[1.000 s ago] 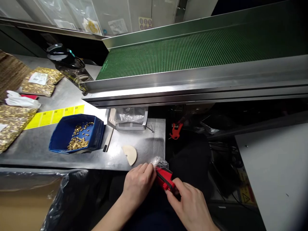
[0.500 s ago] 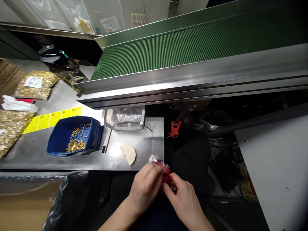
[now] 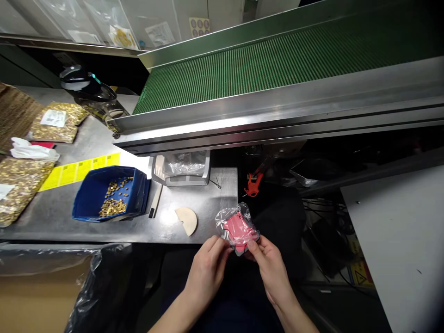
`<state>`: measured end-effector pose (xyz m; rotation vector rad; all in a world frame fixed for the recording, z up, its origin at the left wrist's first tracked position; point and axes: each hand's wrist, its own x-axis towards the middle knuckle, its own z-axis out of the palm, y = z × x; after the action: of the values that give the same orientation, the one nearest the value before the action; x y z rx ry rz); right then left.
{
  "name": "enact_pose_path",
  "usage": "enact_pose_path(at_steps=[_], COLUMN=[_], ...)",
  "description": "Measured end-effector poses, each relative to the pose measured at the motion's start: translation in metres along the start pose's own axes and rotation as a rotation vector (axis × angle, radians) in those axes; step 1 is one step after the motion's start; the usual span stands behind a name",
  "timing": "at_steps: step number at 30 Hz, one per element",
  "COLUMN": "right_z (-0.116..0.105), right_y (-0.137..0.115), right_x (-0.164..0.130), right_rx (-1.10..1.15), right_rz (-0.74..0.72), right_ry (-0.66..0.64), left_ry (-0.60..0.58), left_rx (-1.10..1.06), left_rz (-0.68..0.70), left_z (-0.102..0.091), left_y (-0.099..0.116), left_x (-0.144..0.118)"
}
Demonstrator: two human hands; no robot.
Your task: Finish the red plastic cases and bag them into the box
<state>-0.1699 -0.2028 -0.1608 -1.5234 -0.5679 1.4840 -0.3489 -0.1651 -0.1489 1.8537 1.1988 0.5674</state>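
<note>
Both hands met just off the front right corner of the steel table [image 3: 194,203], holding one small clear plastic bag [image 3: 237,227] between them. The left hand [image 3: 208,270] had its fingers curled and pinched the bag's lower left edge; the right hand [image 3: 271,268] was likewise closed in a pinch on the lower right edge, thumb on top. Inside the bag sat a red plastic part [image 3: 239,228], flat against the film and wholly enclosed as far as could be seen, so the part looked already bagged; whether the bag's mouth was sealed could not be told, and it seemed the closing or setting down was what remained. On the table, to the left of the hands, lay a pale half-round piece [image 3: 187,220], and farther left a blue tray [image 3: 110,200] holding small brass-coloured pieces. Beyond the tray, along the table's left side, a yellow label strip [image 3: 79,169] and several packets of gold-coloured parts [image 3: 55,121] lay. A holder with clear bags [image 3: 182,167] stood at the table's back edge, under the green conveyor belt [image 3: 277,64]. A red tool [image 3: 252,185] hung in the dark space right of the table.
</note>
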Motion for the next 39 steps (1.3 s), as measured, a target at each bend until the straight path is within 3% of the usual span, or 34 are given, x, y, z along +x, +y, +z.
enact_pose_path(at_steps=[5, 9, 14, 18, 20, 23, 25, 27, 29, 32, 35, 39], right_z=[0.002, 0.005, 0.01, 0.015, 0.019, 0.024, 0.025, 0.025, 0.024, 0.022, 0.02, 0.019], right_y=[0.001, 0.0, 0.006, 0.012, 0.014, 0.014, 0.01, 0.002, -0.008, -0.022, -0.034, -0.05], right_x=[0.0, 0.002, 0.006, 0.006, 0.006, 0.006, 0.005, 0.001, -0.002, -0.001, 0.012, 0.04], right_rx=[0.066, 0.073, 0.105, 0.129, 0.146, 0.152, 0.104, -0.05, -0.326, -0.748, -0.935, -1.01], right_rz=[0.02, 0.05, 0.101, 0.086, 0.068, 0.058, 0.051, 0.025, -0.045, -0.223, -0.396, -0.443], right_ry=[0.064, 0.055, 0.032, 0.044, 0.053, 0.054, 0.008, -0.089, -0.114, 0.069, 0.168, -0.084], left_ry=[0.044, 0.104, 0.111, 0.147, 0.13, 0.004, -0.045, 0.023, 0.126, 0.167, 0.159, 0.149], left_rx=[0.056, 0.148, 0.123, 0.103, 0.109, 0.125, 0.076, -0.029, -0.135, -0.202, -0.198, -0.202], left_rz=[-0.037, -0.079, -0.07, -0.077, 0.013, 0.343, 0.47, 0.387, 0.19, -0.03, -0.101, -0.205], left_z=[0.005, 0.008, 0.009, 0.013, 0.016, 0.019, 0.015, 0.007, -0.003, -0.015, -0.02, -0.024], left_y=[-0.002, -0.015, -0.031, -0.029, -0.024, -0.015, -0.009, -0.006, -0.005, -0.007, -0.009, -0.008], left_x=[-0.005, 0.0, 0.006, -0.002, -0.01, -0.02, -0.022, -0.021, -0.017, -0.012, -0.01, -0.008])
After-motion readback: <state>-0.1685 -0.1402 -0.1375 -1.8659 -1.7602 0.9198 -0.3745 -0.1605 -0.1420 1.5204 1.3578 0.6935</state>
